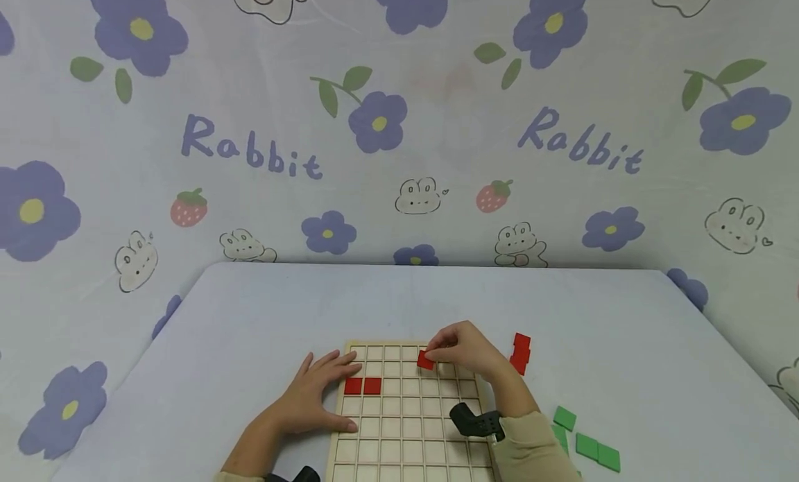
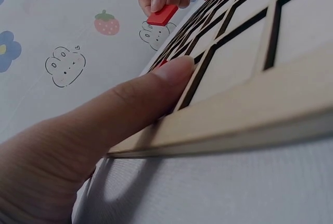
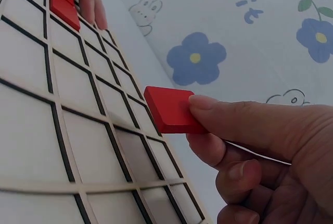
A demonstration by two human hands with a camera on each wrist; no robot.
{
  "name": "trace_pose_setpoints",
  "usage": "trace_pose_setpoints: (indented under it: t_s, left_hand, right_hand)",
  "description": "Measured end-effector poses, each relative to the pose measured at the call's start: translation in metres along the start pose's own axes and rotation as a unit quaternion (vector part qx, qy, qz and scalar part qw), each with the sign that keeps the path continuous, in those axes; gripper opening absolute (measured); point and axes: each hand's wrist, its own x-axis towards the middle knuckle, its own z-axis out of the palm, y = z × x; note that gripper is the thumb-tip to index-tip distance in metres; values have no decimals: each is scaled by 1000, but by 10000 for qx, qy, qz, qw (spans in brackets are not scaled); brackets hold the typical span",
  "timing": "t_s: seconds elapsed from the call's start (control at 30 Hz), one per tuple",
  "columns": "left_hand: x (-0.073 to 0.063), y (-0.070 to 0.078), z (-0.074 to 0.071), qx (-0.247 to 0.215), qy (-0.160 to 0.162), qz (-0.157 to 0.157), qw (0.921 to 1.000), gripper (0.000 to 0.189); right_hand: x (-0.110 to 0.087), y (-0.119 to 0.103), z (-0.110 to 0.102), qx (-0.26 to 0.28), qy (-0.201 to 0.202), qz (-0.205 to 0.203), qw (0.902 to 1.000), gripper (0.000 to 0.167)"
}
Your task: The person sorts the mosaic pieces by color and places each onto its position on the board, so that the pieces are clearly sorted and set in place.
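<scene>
Placing seems underway: the right hand pinches a tile over the board, far side; the left hand, fingers spread, rests on its left edge. Next likely calls for aligning, then lowering.

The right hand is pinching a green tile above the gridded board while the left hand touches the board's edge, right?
Not quite: the tile is red, not green, as the right wrist view shows. The right hand does pinch it above the gridded board, and the left hand touches its edge.
</scene>
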Motion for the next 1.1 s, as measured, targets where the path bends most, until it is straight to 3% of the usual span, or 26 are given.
trace_pose_setpoints:
  t_s: [0.5, 1.1]
  left_hand:
    - [-1, 1, 1, 21, 124, 29, 9999, 91]
    - [0, 1, -1, 22, 49, 66, 10000, 89]
  right_hand:
    - [5, -13, 15, -29, -273, -228, 9994, 14]
    - [11, -19, 33, -27, -443, -273, 9986, 11]
